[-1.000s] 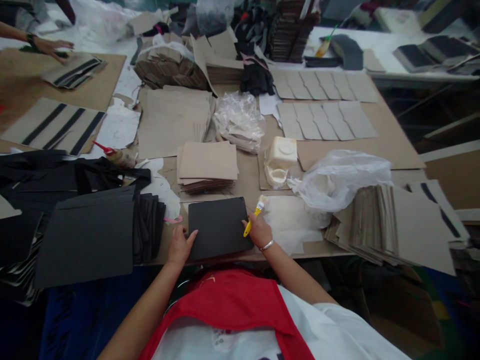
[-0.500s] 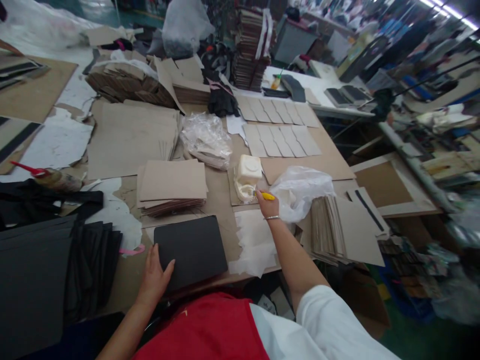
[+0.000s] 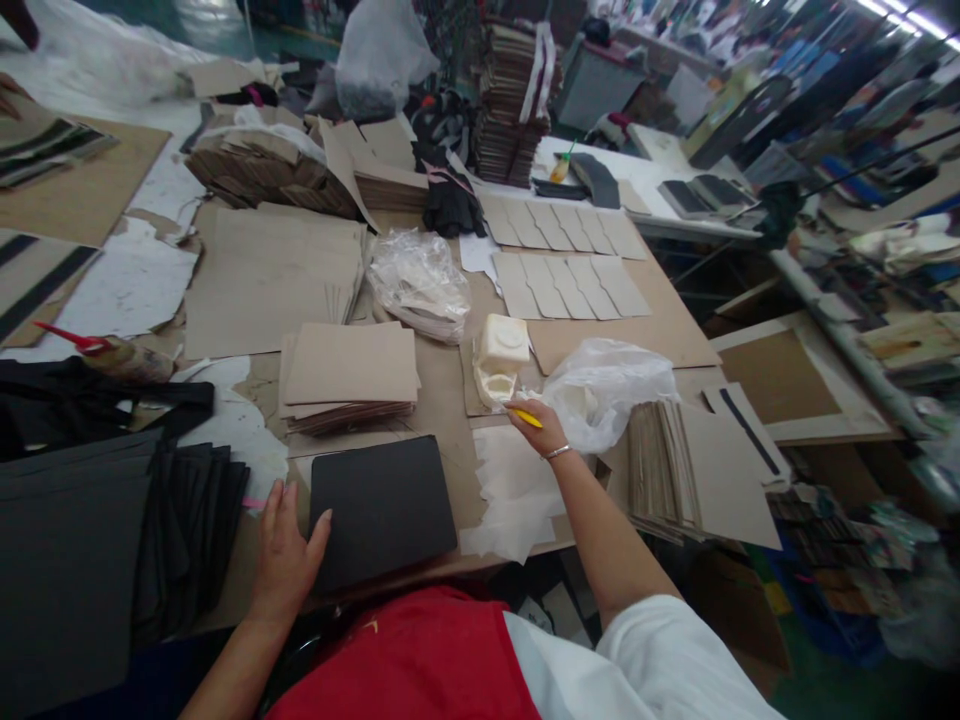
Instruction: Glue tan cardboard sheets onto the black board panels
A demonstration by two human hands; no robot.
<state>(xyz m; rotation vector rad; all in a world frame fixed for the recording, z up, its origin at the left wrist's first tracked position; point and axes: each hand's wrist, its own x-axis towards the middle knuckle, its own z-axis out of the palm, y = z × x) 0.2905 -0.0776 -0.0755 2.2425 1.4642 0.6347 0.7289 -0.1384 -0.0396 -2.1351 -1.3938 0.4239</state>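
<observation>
Presently, a yellow-handled brush (image 3: 529,417) is gripped in the right hand (image 3: 543,430) at the mouth of the cut-away white jug (image 3: 504,343), at one o'clock from the black panel (image 3: 384,510); the left hand (image 3: 287,550) is spread, nothing grasped, its thumb at the panel's nine o'clock edge. Brush loading is judged to be in hand, and a controlled wrist over the rim would be called for. Pale residue (image 3: 496,387), of uncertain depth, is seen inside the jug. Light-brown pieces (image 3: 431,323) are enclosed in the clear bag (image 3: 414,268) at twelve o'clock; the translucent bag's (image 3: 611,380) contents, at two o'clock, cannot be discerned.
</observation>
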